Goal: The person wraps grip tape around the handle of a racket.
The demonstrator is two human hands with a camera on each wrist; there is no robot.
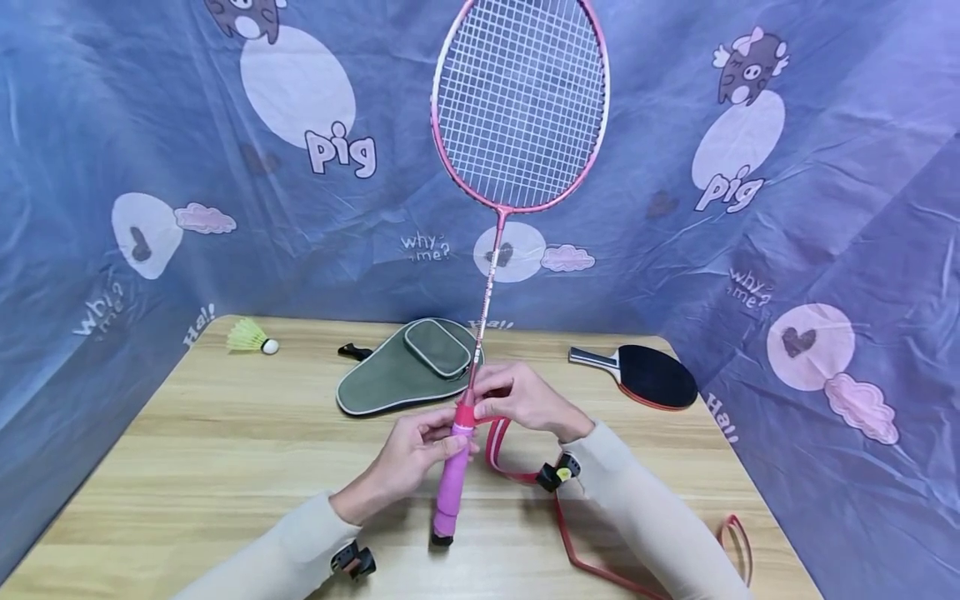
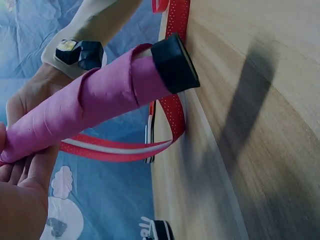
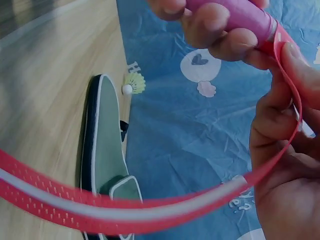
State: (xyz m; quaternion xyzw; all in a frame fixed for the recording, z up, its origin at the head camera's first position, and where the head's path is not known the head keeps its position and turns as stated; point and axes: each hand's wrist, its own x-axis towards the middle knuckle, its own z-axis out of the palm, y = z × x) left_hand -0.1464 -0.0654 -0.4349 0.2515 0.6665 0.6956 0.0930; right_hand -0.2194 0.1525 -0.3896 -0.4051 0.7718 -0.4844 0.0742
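Observation:
A badminton racket (image 1: 487, 292) stands upright and slightly tilted, its strung head high against the backdrop and its black butt cap (image 2: 175, 64) low over the table. Purple wrap covers the handle (image 1: 452, 479). My left hand (image 1: 408, 454) grips the upper handle between thumb and fingers. At the top of the handle, my right hand (image 1: 525, 400) pinches a red perforated grip tape (image 3: 292, 95), part of which lies round the handle's upper end. From there the tape loops down under the right wrist and trails over the table; a white strip runs along its inner face.
Behind the hands lies a green paddle case (image 1: 375, 375) on the wooden table (image 1: 225, 475). A yellow shuttlecock (image 1: 253, 337) sits at the back left, a black table tennis paddle (image 1: 652, 377) at the back right. Blue printed cloth (image 1: 390, 200) hangs round the table.

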